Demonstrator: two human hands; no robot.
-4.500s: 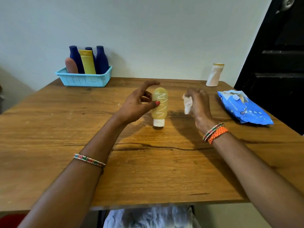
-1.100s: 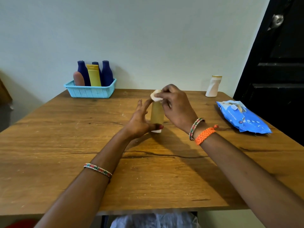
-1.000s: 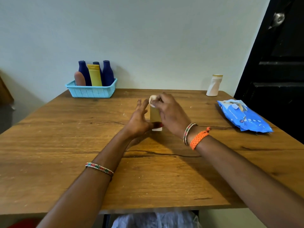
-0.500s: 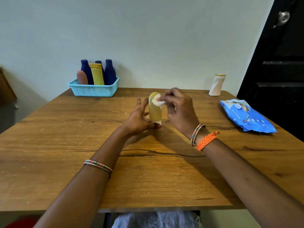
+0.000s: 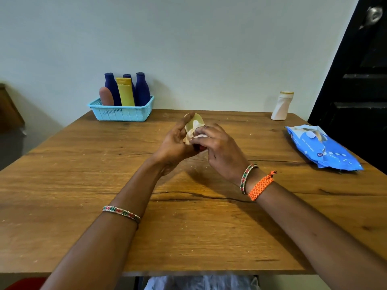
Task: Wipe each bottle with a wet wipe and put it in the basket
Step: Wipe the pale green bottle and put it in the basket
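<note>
Gripping the yellow bottle (image 5: 195,122), left hand (image 5: 174,145); right hand (image 5: 219,149) pinches wipe (image 5: 198,133) against it.

A plain pale wall (image 5: 199,45) fills the upper part of the frame, evenly lit and bare. Below it a wooden table (image 5: 62,185) spreads across the whole lower half, its warm brown grain marked by a dark crack running across the middle (and scattered pale specks). At the upper right stands a black door (image 5: 360,76) with a metal knob (image 5: 373,14). A brown piece of furniture (image 5: 9,109) edges in at the left.
</note>
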